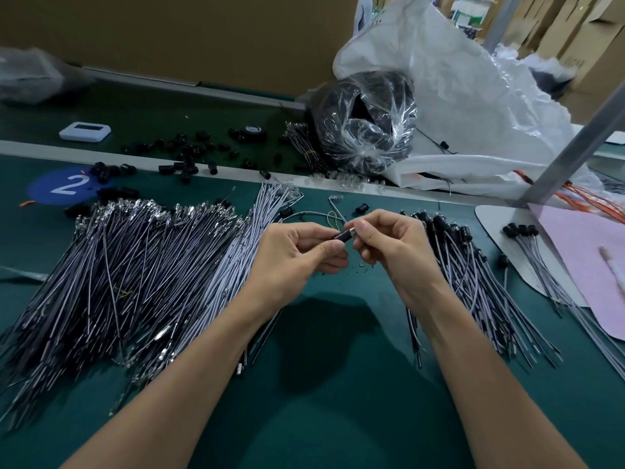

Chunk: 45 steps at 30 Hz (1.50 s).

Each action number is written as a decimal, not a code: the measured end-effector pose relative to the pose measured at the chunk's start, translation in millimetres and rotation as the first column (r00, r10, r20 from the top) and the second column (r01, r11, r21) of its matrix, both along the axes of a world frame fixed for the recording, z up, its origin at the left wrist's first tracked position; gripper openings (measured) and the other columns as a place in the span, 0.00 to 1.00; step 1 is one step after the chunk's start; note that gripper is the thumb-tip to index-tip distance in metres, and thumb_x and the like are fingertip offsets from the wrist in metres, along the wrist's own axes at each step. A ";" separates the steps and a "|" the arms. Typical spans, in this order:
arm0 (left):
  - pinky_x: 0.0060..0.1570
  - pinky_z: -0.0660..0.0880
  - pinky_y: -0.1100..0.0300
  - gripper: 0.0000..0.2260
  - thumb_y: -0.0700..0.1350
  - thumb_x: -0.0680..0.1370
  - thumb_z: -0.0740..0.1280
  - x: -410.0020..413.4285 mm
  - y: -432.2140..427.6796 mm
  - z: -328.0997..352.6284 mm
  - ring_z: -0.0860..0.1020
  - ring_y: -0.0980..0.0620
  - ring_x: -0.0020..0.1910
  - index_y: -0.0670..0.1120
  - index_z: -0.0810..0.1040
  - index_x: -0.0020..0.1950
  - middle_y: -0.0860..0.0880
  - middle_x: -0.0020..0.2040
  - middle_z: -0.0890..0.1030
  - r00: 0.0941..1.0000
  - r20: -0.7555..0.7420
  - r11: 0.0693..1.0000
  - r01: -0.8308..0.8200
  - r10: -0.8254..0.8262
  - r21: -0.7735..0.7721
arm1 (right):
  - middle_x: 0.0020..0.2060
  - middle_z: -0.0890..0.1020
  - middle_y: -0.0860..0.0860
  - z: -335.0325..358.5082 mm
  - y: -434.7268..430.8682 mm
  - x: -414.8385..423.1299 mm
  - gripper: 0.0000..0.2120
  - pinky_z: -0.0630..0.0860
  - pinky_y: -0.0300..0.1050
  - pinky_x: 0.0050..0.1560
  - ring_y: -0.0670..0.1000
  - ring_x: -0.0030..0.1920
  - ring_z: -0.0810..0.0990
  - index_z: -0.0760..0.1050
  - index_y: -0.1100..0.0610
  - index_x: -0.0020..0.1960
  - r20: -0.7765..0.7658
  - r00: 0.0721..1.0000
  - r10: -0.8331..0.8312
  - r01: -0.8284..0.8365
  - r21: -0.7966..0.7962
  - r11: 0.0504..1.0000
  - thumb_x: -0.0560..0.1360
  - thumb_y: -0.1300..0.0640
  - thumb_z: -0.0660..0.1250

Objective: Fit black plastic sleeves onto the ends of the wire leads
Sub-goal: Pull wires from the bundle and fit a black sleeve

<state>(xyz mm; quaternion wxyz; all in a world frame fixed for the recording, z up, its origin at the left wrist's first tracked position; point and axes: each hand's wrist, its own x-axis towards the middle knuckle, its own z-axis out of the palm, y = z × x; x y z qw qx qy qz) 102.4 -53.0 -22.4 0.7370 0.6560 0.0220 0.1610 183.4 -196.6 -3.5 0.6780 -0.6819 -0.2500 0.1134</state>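
Hands meet over the table (338,401): the left hand (301,252) pinches the sleeve (342,236) between thumb and forefinger, and the right hand (389,245), just beside it, pinches the lead end (352,233) at the sleeve's right mouth. Sleeve's long axis runs left to right, tilted slightly up toward the right hand, so the push should follow that line, both hands equally near

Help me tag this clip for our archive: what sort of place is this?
Likely a factory assembly bench: heaps of wire leads on a green work surface, loose black sleeves scattered along the belt behind, cardboard cartons stacked at the back.
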 end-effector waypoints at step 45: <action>0.36 0.80 0.62 0.07 0.30 0.74 0.70 -0.9 4.8 -4.4 0.84 0.50 0.35 0.40 0.83 0.47 0.41 0.38 0.85 0.997 -0.002 0.991 0.077 -0.077 0.107 | 0.31 0.83 0.54 -3.2 -9.6 6.7 0.12 0.76 0.37 0.35 0.48 0.30 0.80 0.83 0.58 0.41 0.141 0.981 0.136 -0.124 -0.088 0.988 0.71 0.74 0.70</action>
